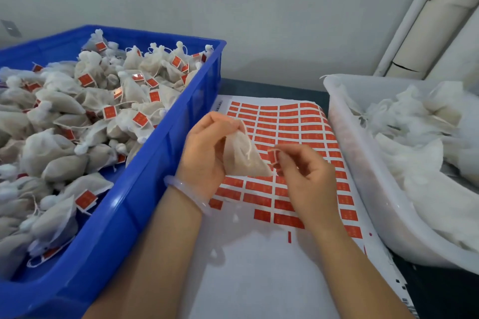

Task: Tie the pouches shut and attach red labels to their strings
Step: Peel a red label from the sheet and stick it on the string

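Taking up the worktop's (269, 88) left edge, a blue crate (145, 189) is holding a heap of labelled pouches (77, 111). Along the right edge a white tub (363, 163) is holding bare pouches (414, 124) showing no labels. Between them a sheet of red labels (259, 267) is lying, its near rows peeled away. Above the sheet's middle the left hand (204, 147) is closing its grip on one pouch (243, 158) at the gathered neck, so the long axis is running from the neck at upper left to a corner pointing lower right. The right hand (308, 176) is pinching a red label (274, 156) just beside the dangling string (248, 149). The pouch is looking light, soft and crushable, so the neck is seeming the soundest hold. The label is looking flimsy and sticky, best held by its edge.
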The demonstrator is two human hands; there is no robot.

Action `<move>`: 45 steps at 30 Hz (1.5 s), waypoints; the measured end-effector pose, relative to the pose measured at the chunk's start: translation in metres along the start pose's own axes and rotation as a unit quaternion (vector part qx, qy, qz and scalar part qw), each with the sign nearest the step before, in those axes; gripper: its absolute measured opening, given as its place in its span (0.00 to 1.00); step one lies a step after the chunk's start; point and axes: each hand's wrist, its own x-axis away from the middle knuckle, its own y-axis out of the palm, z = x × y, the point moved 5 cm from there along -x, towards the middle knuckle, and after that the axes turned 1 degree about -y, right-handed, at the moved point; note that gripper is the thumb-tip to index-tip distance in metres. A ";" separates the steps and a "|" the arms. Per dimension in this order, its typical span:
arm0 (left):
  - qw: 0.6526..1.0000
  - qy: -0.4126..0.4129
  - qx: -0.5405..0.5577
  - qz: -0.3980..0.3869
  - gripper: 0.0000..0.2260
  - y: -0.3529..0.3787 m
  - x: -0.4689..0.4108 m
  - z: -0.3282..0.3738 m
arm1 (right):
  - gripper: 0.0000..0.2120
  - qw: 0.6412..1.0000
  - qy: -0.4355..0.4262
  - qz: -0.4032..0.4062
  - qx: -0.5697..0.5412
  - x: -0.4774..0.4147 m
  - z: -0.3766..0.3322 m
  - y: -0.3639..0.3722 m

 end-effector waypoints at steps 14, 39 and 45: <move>0.971 -0.050 -0.231 -0.038 0.09 0.015 0.004 -0.024 | 0.11 0.969 0.107 0.069 -0.210 -0.006 0.018 -0.009; 0.946 -0.030 -0.297 -0.129 0.15 0.026 0.004 -0.031 | 0.06 0.932 0.220 -0.120 -0.263 -0.011 0.023 -0.005; 0.945 -0.021 -0.292 -0.143 0.15 0.027 0.005 -0.032 | 0.05 0.935 0.222 -0.107 -0.256 -0.009 0.024 -0.006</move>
